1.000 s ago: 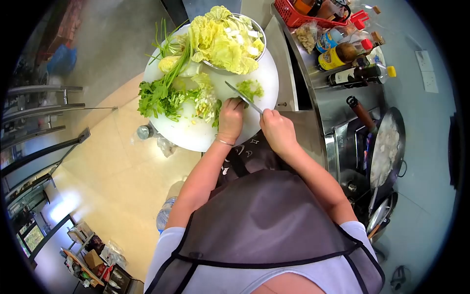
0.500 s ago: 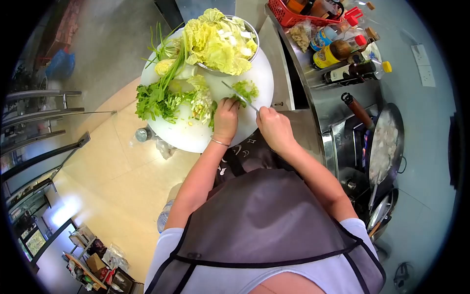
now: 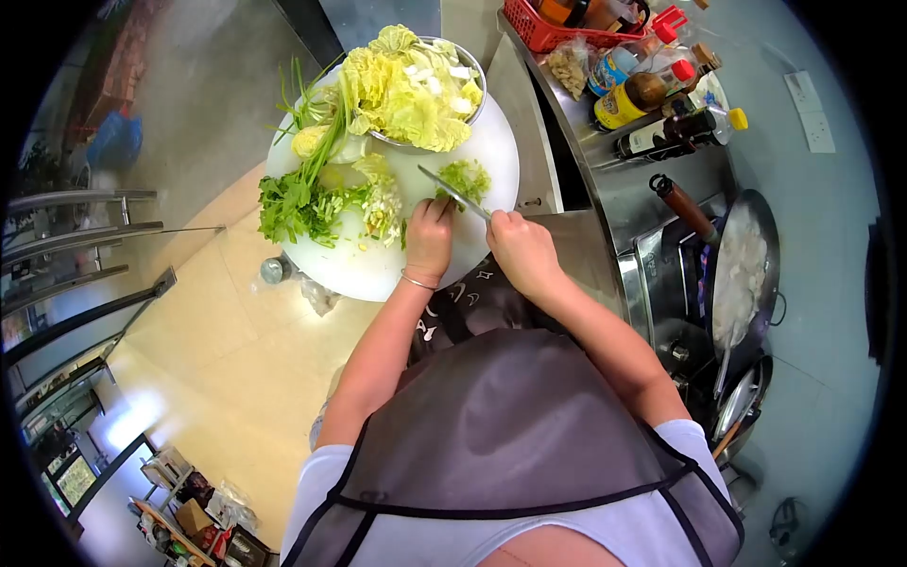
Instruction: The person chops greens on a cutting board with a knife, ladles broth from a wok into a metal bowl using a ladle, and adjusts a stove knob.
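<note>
My right hand (image 3: pixel 522 251) is closed round the handle of a knife (image 3: pixel 455 193). Its blade slants across the round white cutting board (image 3: pixel 331 272), just ahead of my left fingers. My left hand (image 3: pixel 430 238), with a bracelet at the wrist, has its fingers curled on leafy greens, mostly hidden beneath it. Finely cut greens (image 3: pixel 465 180) lie on the blade's far side. Left of my hand are chopped pale cabbage (image 3: pixel 381 200) and a bunch of leafy herbs (image 3: pixel 288 203). Long green onions (image 3: pixel 331 146) and a metal bowl (image 3: pixel 484 80) heaped with cabbage leaves (image 3: pixel 406 90) stand farther back.
To the right, a steel counter (image 3: pixel 619 194) carries sauce bottles (image 3: pixel 642 99) and a red basket (image 3: pixel 543 33). A wok (image 3: pixel 742 274) with pale food sits on the stove, beside a brown-handled utensil (image 3: pixel 682 206). A drawer (image 3: pixel 529 142) stands beside the board.
The whole view has shifted slightly, moving the board a little left and down. Both hands stay close together at the greens. Less green shows beside my left hand.
</note>
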Demonstrator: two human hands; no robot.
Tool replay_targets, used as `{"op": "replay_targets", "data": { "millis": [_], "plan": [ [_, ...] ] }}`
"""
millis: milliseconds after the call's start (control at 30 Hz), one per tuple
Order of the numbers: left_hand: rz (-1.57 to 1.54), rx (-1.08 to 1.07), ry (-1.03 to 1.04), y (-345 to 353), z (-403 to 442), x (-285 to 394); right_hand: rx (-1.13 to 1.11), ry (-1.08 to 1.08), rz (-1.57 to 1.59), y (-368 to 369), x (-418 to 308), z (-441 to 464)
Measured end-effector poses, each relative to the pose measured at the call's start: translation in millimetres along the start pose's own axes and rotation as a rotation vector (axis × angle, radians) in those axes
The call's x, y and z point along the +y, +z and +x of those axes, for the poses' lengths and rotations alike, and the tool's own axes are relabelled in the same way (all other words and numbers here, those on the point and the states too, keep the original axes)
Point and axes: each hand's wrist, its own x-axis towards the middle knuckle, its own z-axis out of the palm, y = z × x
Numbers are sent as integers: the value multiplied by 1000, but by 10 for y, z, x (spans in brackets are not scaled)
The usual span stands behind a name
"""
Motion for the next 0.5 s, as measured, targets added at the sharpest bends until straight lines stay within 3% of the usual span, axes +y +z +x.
{"op": "replay_targets", "data": {
  "millis": [167,233,500],
  "plan": [
    [-25,-31,-82,71,22,3,-47,-31,-82,134,1,-55],
    [50,-54,25,27,38,3,-11,-39,-63,236,-3,-6],
    [-9,44,17,57,43,-26,16,-42,-24,85,-13,-56]
  ]
}}
